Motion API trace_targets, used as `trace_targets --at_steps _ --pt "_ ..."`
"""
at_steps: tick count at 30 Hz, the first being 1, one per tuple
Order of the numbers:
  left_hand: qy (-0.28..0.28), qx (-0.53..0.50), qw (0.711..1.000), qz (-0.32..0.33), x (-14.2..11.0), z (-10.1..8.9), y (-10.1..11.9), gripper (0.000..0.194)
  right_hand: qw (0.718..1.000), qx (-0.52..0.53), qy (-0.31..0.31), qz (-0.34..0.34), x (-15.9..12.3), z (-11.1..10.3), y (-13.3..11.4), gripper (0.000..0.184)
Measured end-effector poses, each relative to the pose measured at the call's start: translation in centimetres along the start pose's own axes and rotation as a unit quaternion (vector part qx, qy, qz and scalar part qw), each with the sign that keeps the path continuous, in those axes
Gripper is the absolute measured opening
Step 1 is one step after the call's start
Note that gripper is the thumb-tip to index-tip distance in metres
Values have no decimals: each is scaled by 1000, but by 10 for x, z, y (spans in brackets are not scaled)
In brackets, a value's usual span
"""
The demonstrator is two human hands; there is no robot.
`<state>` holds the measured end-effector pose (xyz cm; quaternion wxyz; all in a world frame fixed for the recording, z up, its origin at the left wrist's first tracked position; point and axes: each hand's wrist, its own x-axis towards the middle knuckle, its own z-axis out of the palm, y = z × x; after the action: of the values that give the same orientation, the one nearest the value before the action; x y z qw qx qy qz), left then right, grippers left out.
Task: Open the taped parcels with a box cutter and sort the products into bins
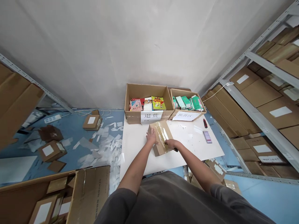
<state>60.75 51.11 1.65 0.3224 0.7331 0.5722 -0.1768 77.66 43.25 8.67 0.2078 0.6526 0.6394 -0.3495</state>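
Observation:
A small brown cardboard box (pixel 161 137) with shiny clear tape along its top lies on the white table (pixel 187 149). My left hand (pixel 151 136) rests flat on the box's left edge, fingers stretched out. My right hand (pixel 171 144) presses on the box's near right corner, fingers curled; a dark object shows at its far side, too small to name.
Two open cartons stand at the table's back: one with books (pixel 147 104), one with green-white packs (pixel 187 102). A red marker (pixel 205 123) and a phone (pixel 207 137) lie to the right. Shelves of boxes stand on the right. Paper scraps and small boxes litter the blue floor on the left.

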Motion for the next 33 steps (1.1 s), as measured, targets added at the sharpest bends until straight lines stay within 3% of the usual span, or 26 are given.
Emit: trace_targets --at_steps 4,10,13,16,18,20,26,33 --pt "-9 -13 1000 -4 2 0 3 158 999 -12 -38 1 -38 34 13 44" --pt "-13 5 1000 -14 1 -3 5 159 999 -26 -44 6 -50 37 17 51" --pt "-5 9 1000 -7 0 -3 3 156 1000 21 -4 11 -59 46 39 55" --pt "4 14 1000 -4 -1 -2 3 155 987 108 108 51 -67 64 70 51" --pt "6 19 1000 -3 -2 -3 4 154 962 173 189 99 -63 75 85 38" --pt "6 23 1000 -4 -4 -5 3 153 937 223 227 145 -52 84 90 33" --pt "18 47 999 -20 -20 -7 0 143 902 304 227 204 -7 97 76 58" --pt "23 103 985 -133 -58 41 25 138 887 327 224 238 12 65 92 66"
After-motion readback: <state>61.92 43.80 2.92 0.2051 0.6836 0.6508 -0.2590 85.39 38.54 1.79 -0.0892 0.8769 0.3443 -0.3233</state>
